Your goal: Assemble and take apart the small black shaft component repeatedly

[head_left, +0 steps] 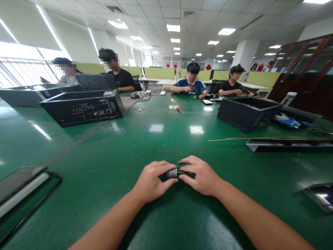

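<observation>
Low over the green tabletop, a small grey cylinder (pixel 172 173) lies on its side, with a dark ridged rod (pixel 182 172) coming out of its right end. My left hand (pixel 153 180) is closed round the cylinder, thumb on the near side and fingers over the far side. From the right, my right hand (pixel 201 175) pinches at the rod with thumb and fingers, its index finger raised a little. The rod's far end is hidden in that hand. Whether the cylinder touches the table I cannot tell.
Black computer cases (pixel 85 107) stand at the left, and another case (pixel 247 113) at the right. A screwdriver (pixel 179 110) lies ahead. Thin rods and a black metal channel (pixel 291 145) are at right. Several people sit beyond. A flat device (pixel 20 184) rests at near left.
</observation>
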A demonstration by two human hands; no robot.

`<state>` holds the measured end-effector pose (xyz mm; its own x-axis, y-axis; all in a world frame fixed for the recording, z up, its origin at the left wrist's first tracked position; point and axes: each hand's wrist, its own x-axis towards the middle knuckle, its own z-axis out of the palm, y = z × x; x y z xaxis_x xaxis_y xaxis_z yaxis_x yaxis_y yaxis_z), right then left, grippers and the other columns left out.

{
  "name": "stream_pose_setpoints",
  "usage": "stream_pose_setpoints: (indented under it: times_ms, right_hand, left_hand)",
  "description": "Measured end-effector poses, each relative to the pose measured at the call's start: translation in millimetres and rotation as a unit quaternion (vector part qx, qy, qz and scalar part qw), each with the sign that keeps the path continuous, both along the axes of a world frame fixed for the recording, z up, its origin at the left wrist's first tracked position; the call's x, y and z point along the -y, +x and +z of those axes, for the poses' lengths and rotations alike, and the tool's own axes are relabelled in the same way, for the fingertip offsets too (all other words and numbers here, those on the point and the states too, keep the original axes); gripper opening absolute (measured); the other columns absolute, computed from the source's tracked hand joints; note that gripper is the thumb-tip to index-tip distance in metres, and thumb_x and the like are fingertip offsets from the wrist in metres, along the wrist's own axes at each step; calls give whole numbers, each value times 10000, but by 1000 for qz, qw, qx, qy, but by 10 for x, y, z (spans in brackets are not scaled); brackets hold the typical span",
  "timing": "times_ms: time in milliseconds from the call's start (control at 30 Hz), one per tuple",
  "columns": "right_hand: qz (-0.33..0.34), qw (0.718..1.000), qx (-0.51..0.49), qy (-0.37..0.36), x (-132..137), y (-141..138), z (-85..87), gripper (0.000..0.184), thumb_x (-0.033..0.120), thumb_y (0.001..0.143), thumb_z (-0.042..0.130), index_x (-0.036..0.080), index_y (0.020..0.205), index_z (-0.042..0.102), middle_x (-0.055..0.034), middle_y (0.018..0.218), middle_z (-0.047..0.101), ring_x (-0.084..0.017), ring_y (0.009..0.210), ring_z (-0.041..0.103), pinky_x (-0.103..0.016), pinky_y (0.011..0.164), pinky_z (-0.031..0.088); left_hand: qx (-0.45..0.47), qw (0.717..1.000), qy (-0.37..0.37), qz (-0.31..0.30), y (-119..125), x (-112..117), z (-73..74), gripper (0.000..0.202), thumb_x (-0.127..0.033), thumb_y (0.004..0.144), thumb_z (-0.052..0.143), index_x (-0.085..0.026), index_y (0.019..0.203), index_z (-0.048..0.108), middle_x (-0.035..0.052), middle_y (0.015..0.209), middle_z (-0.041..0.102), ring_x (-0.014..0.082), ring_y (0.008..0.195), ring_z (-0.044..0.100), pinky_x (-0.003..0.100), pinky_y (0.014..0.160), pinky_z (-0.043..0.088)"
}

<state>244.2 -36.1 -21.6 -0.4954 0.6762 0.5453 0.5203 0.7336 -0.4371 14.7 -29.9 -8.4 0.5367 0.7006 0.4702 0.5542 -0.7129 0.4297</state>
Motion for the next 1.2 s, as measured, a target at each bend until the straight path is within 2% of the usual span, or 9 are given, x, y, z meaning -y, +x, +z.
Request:
stream_pose_setpoints:
  times_ms: [467, 1200]
  right_hand:
    - [5, 1000, -3, -18, 4, 0, 23, 167, 272, 917, 648, 199, 1010, 766, -78, 1110, 725, -221, 1008, 641, -386, 925, 511]
    - [9, 1000, 3, -13, 14, 13, 49, 162, 266, 919, 640, 205, 1004, 764, -86, 1106, 728, -221, 1004, 651, -393, 927, 518]
  left_hand:
    - [3, 1000, 2, -1, -8, -6, 5, 288, -282, 789, 768, -241, 1072, 737, 30, 1004, 769, 205, 881, 702, 354, 811, 541]
    - [-2, 1000, 11, -6, -17, -8, 28, 283, -269, 785, 759, -228, 1064, 745, 50, 983, 770, 201, 871, 711, 327, 797, 555]
